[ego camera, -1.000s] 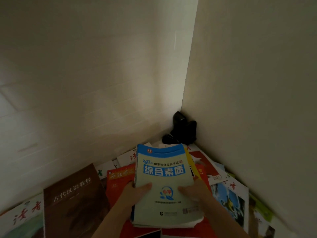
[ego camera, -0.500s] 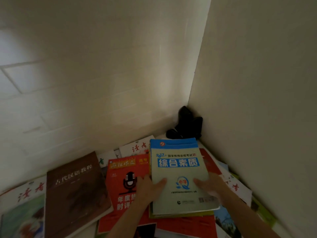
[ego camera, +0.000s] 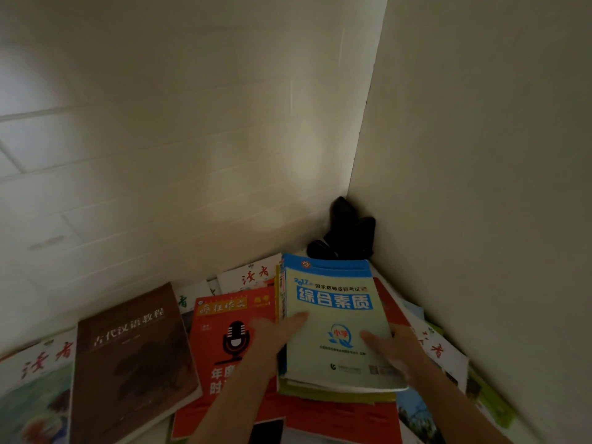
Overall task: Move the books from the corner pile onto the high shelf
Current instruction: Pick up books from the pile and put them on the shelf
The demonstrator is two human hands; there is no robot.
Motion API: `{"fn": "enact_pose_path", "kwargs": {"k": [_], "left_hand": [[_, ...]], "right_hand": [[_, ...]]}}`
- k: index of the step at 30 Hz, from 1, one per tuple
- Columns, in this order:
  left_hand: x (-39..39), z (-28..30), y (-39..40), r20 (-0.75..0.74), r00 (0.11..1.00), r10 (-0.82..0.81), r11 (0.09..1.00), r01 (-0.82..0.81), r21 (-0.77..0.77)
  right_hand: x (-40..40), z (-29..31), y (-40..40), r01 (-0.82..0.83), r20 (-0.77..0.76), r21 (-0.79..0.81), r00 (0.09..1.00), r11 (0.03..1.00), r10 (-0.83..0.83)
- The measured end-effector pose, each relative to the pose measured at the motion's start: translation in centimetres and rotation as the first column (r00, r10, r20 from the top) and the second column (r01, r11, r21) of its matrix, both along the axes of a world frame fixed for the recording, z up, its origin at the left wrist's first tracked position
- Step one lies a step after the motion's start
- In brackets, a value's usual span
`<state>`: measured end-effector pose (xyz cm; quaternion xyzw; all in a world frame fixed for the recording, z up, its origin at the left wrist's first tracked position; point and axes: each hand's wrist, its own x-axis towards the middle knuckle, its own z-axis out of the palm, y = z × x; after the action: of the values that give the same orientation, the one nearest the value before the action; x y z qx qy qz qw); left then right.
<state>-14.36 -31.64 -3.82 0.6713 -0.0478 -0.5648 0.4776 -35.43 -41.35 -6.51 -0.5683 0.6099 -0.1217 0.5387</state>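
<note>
Two pale walls (ego camera: 192, 155) meet in a dim corner where a dark object (ego camera: 347, 232) is too shadowed to identify, and the pile of books (ego camera: 224, 363) spread below runs off the bottom and left edges, many covers half buried. One brown book (ego camera: 131, 357), one red book (ego camera: 230, 334) and at least three white magazines (ego camera: 253, 275) show. Both hands grip a small stack topped by one blue-and-green book (ego camera: 336, 322) near the corner: left hand (ego camera: 272, 331) and right hand (ego camera: 394, 347) with thumbs clamped on its cover, fingers hidden underneath.
</note>
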Motion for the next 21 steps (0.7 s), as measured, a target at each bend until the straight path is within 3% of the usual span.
{"fn": "enact_pose_path", "kwargs": {"k": [4, 9, 12, 15, 18, 21], "left_hand": [[-0.4, -0.7, -0.2, 0.158, 0.975, -0.159, 0.985, 0.145, 0.092], [-0.6, -2.1, 1.7, 0.393, 0.906, -0.159, 0.984, 0.176, -0.008], [-1.1, -2.6, 3.3, 0.405, 0.907, -0.112, 0.978, 0.173, -0.116], [-1.5, -2.3, 4.4, 0.384, 0.922, -0.048, 0.965, 0.142, -0.22], [-1.7, -1.7, 4.8, 0.388, 0.921, -0.046, 0.949, 0.162, -0.272], [-1.6, -0.4, 5.3, 0.425, 0.905, -0.037, 0.927, 0.19, -0.324]], "right_hand": [[-0.3, -0.6, 0.7, 0.014, 0.034, -0.075, 0.999, 0.997, -0.011], [-1.4, -0.8, 1.5, -0.035, 0.086, -0.07, 0.995, 0.997, 0.041], [-2.1, -1.0, 1.5, -0.057, 0.159, -0.04, 0.985, 0.998, 0.062], [-2.1, -0.8, 1.4, -0.007, 0.327, 0.063, 0.945, 0.998, -0.014], [-1.4, 0.4, 1.4, -0.116, 0.422, 0.117, 0.905, 0.986, 0.057], [-0.7, 1.8, 1.4, -0.117, 0.43, 0.027, 0.898, 0.993, 0.094]]}}
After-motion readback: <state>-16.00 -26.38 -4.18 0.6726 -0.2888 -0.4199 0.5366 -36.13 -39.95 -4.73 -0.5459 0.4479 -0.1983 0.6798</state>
